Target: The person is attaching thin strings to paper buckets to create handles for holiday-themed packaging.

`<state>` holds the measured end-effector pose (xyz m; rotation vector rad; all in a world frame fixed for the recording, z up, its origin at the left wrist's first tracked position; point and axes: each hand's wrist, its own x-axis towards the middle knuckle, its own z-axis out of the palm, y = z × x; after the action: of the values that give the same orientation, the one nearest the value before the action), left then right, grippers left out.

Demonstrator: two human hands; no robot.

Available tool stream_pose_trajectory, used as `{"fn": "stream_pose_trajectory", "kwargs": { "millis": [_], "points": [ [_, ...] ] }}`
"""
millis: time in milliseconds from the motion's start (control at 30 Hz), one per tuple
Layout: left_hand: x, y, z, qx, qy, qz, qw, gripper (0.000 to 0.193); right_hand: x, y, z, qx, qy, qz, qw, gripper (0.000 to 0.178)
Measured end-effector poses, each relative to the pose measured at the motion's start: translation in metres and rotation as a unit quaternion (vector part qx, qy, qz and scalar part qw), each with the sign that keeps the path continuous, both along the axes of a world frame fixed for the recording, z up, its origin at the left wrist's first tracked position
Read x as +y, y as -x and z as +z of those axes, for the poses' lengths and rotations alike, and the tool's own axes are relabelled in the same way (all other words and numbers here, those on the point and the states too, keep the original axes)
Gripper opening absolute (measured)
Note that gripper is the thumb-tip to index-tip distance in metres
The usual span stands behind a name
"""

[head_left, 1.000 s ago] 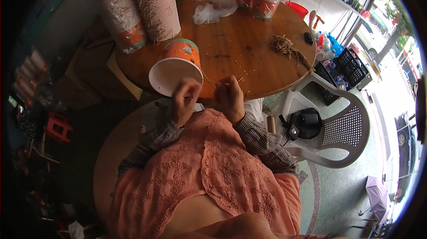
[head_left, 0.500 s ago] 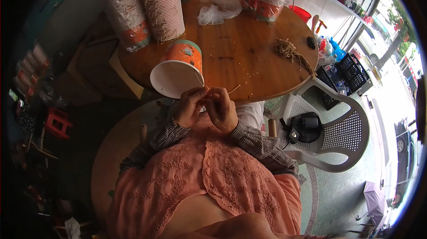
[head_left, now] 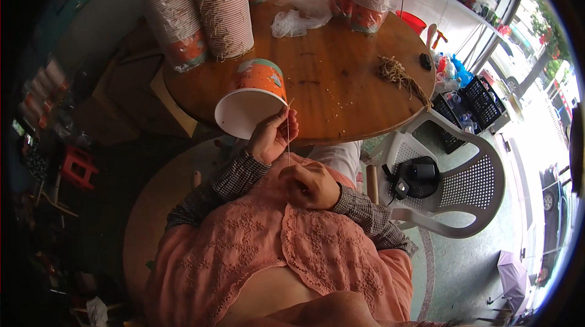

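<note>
An orange paper bucket (head_left: 263,77) with a white inside lies on its side at the table's near edge, its open mouth toward me. My left hand (head_left: 274,134) is closed at the right side of its rim, pinching the rim and a thin string there. The pale string (head_left: 289,138) runs taut down from the rim, and a short end sticks up above it. Lower and to the right, in front of my chest, my right hand (head_left: 309,186) is closed on the string's lower part. Its fingertips are partly hidden.
Tall stacks of paper buckets (head_left: 220,10) stand at the back of the round wooden table (head_left: 329,77), beside a crumpled plastic bag (head_left: 298,16). A bundle of twine (head_left: 399,76) lies at the right. A grey plastic chair (head_left: 469,181) with a black bag (head_left: 420,175) stands at right.
My right hand has moved away from the left, down toward me, drawing the string taut. My left hand and the bucket have shifted slightly right.
</note>
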<state>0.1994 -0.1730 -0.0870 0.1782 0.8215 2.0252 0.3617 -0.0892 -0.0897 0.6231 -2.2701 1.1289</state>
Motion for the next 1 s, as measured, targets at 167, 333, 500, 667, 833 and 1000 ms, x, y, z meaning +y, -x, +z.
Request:
{"fn": "stream_pose_trajectory", "kwargs": {
  "millis": [167, 333, 500, 667, 833, 1000],
  "points": [
    [0.002, 0.005, -0.008, -0.002, 0.010, -0.014, 1.000, 0.022, -0.002, 0.002, -0.012, 0.018, 0.004, -0.020, 1.000, 0.025],
    [0.000, -0.001, -0.016, -0.037, -0.013, -0.071, 0.997, 0.019, -0.007, 0.004, -0.014, -0.024, 0.017, -0.016, 0.999, 0.026],
    [0.002, -0.001, -0.047, -0.143, -0.038, -0.110, 0.983, 0.018, -0.008, 0.000, -0.009, -0.027, -0.014, -0.004, 1.000, 0.026],
    [0.002, -0.005, -0.055, -0.153, -0.036, -0.080, 0.984, 0.018, -0.006, 0.001, -0.007, -0.002, -0.012, 0.021, 1.000, 0.026],
    [-0.005, 0.005, -0.067, -0.182, -0.083, -0.044, 0.979, 0.017, -0.007, 0.003, -0.011, -0.009, 0.007, 0.055, 0.998, 0.032],
    [-0.015, 0.021, -0.086, -0.130, -0.071, 0.005, 0.989, 0.008, -0.007, 0.005, -0.010, -0.014, 0.015, 0.081, 0.997, 0.030]
  ]
}}
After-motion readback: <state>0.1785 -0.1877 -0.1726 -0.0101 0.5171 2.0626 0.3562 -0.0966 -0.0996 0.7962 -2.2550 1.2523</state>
